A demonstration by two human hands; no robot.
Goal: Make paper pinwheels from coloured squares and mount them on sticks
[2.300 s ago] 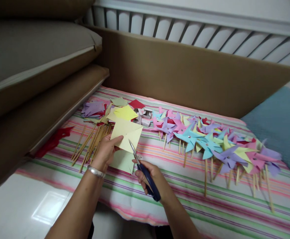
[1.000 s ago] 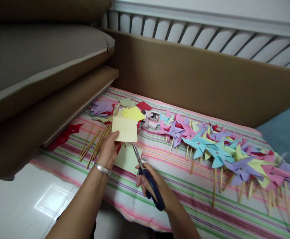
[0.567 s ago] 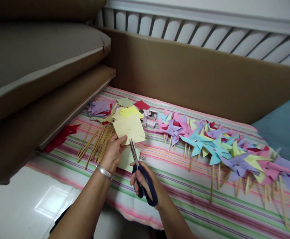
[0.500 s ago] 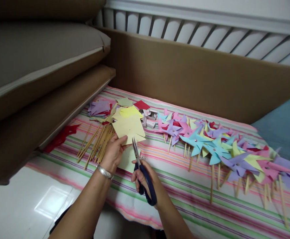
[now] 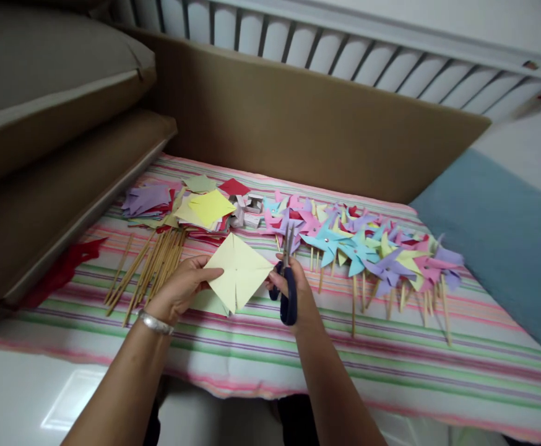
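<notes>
My left hand (image 5: 181, 288) pinches the left corner of a pale yellow paper square (image 5: 239, 271) with cuts running in from its corners. My right hand (image 5: 293, 291) grips blue-handled scissors (image 5: 288, 279), blades closed and pointing up, and its fingers touch the square's right corner. A second pale yellow piece (image 5: 209, 303) lies on the striped cloth (image 5: 391, 359) under the held square. A silver bracelet (image 5: 155, 323) circles my left wrist.
Wooden sticks (image 5: 152, 266) lie in a bundle to the left. Behind them sits a pile of coloured paper squares (image 5: 191, 204). Several finished pinwheels (image 5: 358, 248) on sticks spread to the right. A cardboard sheet (image 5: 298, 118) stands at the back; a blue cushion (image 5: 507, 235) lies right.
The scissors have left the paper's cut and now point upward with blades closed. The yellow square has turned to a diamond held between both hands. The view has shifted right.
</notes>
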